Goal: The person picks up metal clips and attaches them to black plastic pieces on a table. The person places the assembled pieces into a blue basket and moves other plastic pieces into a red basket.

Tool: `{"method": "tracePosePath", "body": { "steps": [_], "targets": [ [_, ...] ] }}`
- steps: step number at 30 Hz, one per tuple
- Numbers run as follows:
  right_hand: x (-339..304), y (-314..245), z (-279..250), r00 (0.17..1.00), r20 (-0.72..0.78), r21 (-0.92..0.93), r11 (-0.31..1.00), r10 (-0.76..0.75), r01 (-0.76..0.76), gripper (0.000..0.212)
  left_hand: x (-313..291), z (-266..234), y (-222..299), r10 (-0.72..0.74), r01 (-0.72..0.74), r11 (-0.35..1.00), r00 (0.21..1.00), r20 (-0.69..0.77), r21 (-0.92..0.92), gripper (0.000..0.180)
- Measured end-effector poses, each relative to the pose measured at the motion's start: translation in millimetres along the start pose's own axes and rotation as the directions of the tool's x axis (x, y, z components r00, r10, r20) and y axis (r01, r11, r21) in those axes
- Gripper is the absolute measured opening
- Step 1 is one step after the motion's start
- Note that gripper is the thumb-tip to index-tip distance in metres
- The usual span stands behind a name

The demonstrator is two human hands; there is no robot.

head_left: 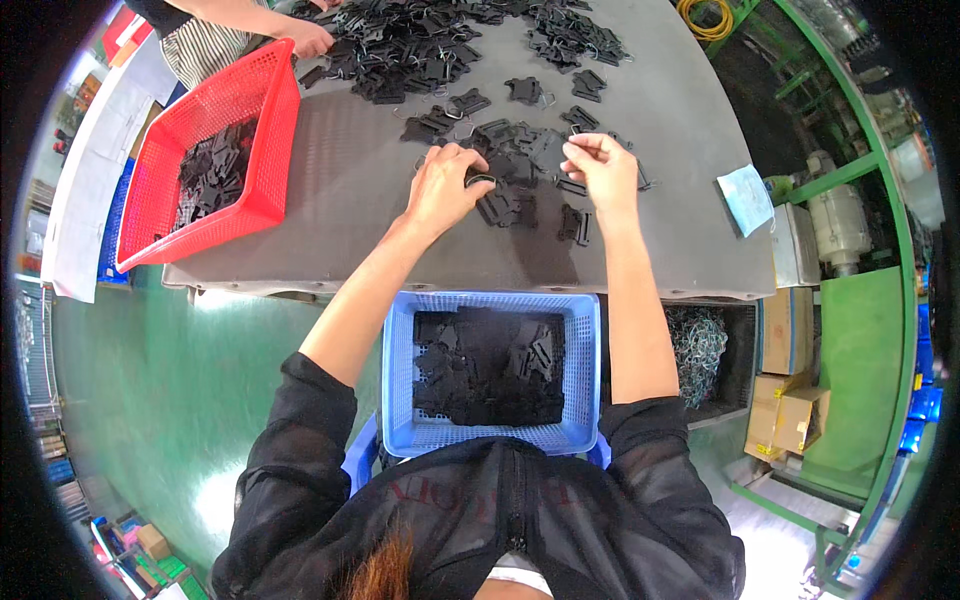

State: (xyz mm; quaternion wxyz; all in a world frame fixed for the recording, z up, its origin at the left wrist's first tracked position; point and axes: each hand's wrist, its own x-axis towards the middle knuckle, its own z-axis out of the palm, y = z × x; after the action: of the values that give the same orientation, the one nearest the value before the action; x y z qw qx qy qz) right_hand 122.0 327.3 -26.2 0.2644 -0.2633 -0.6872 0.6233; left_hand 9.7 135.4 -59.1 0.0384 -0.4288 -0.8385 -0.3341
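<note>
On the grey table (345, 215) lies a loose group of flat black buckle-like pieces (515, 140), some with thin metal wire loops. My left hand (445, 188) is at the group's left side, fingers curled and thumb bent in around a black piece with a metal loop (481, 181); the fingers partly cover it. At the right side of the group my right hand (603, 170) is raised with thumb and fingertips pinched together. Something small and metallic shows by those fingertips, too small to tell. Below, a blue basket (398, 375) in front of my body holds many black pieces (490, 365).
A red basket (275, 165) with black pieces tilts at the table's left edge. Beyond it, another person's hand (312, 40) touches a large black heap (410, 50). A blue mask-like sheet (746, 200) lies at the right edge; under the table stands a bin of metal loops (700, 345).
</note>
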Motion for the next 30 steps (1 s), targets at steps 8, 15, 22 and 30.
{"method": "tracePosePath", "body": {
  "steps": [8,15,22,30],
  "targets": [
    [16.9,-7.1,-35.5,0.989,-0.145,-0.020,1.000,-0.009,0.007,0.011,8.7,-6.1,-13.2,-0.022,0.019,0.996,0.999,0.029,0.083,0.011],
    [13.0,-0.3,-44.0,0.980,-0.185,0.111,0.992,0.079,-0.059,0.014,10.5,0.1,-8.8,0.017,-0.005,0.992,0.995,-0.097,0.124,0.014],
    [-2.8,-3.2,-26.0,0.980,0.003,0.387,0.904,0.198,-0.184,0.017,21.1,25.8,58.6,-0.017,0.065,0.849,0.995,0.097,-0.524,0.040],
    [-16.1,-5.0,-12.2,0.987,-0.093,0.477,0.876,0.133,-0.073,0.014,30.1,43.9,66.0,-0.190,0.321,0.615,0.947,0.259,-0.721,0.018]
  ]
}}
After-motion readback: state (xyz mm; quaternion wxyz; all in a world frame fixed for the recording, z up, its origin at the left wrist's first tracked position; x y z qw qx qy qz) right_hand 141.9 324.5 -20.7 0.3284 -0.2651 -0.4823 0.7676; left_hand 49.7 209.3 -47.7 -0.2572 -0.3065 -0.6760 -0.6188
